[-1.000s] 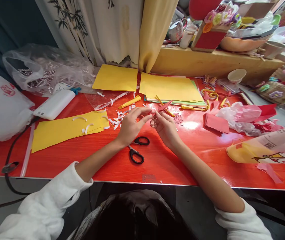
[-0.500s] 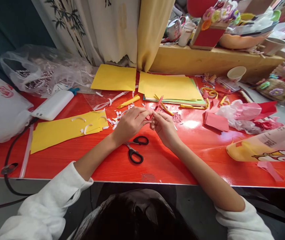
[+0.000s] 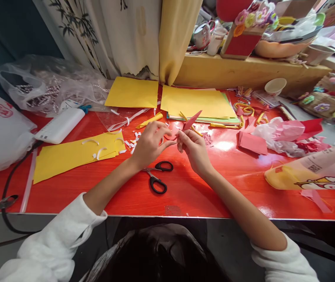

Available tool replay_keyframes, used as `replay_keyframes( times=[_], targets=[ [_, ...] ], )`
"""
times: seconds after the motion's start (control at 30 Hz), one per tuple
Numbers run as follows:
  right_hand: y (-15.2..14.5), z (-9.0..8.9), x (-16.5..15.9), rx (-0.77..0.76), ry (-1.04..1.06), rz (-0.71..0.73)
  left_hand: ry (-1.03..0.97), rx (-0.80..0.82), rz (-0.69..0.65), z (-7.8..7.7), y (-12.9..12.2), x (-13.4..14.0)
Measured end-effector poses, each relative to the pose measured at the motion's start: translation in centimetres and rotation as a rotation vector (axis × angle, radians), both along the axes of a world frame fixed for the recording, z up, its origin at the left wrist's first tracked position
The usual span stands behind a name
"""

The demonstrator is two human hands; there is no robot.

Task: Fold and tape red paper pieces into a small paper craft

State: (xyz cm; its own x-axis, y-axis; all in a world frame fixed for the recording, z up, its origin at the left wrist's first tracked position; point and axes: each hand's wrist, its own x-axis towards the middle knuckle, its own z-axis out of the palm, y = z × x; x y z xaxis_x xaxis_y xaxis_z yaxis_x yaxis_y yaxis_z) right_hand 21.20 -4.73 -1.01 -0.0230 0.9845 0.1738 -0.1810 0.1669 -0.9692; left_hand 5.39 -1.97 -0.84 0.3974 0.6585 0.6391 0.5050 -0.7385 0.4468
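Two bare hands are in view, the left hand (image 3: 149,143) and the right hand (image 3: 193,150), and between their fingertips they pinch one small folded piece of red paper (image 3: 189,123). One pair of black-handled scissors (image 3: 157,178) lies on the glossy red table (image 3: 202,192). Three spreads of yellow paper sheets show: one near the left (image 3: 73,154), one square at the back (image 3: 132,93), and one atop a stack of coloured sheets (image 3: 198,102). There is one white rectangular box (image 3: 60,125), one clear plastic bag (image 3: 46,84), one white paper cup (image 3: 275,86), and one flat pink paper square (image 3: 252,143).
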Motion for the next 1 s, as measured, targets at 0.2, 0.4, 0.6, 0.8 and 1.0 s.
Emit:
replay_keyframes(
  times=[0.2, 0.4, 0.6, 0.8, 1.0],
  targets=[
    [-0.2, 0.4, 0.3, 0.109, -0.214, -0.041, 0.018, -0.237, -0.071, 0.3, -0.7, 0.5],
    [0.0, 0.1, 0.2, 0.108, -0.239, 0.016, -0.265, -0.710, -0.138, 0.8, -1.4, 0.9],
    [0.1, 0.1, 0.6, 0.156, -0.328, 0.029, -0.448, -0.966, -0.275, 0.6, -1.0, 0.7],
    [0.1, 0.3, 0.7, 0.189, -0.349, 0.027, -0.350, -1.015, -0.379, 1.0, -0.8, 0.5],
    [-0.1, 0.1, 0.4, 0.043, -0.107, 0.179, -0.557, -1.179, -0.439, 1.1, -1.1, 0.5]
  ],
)
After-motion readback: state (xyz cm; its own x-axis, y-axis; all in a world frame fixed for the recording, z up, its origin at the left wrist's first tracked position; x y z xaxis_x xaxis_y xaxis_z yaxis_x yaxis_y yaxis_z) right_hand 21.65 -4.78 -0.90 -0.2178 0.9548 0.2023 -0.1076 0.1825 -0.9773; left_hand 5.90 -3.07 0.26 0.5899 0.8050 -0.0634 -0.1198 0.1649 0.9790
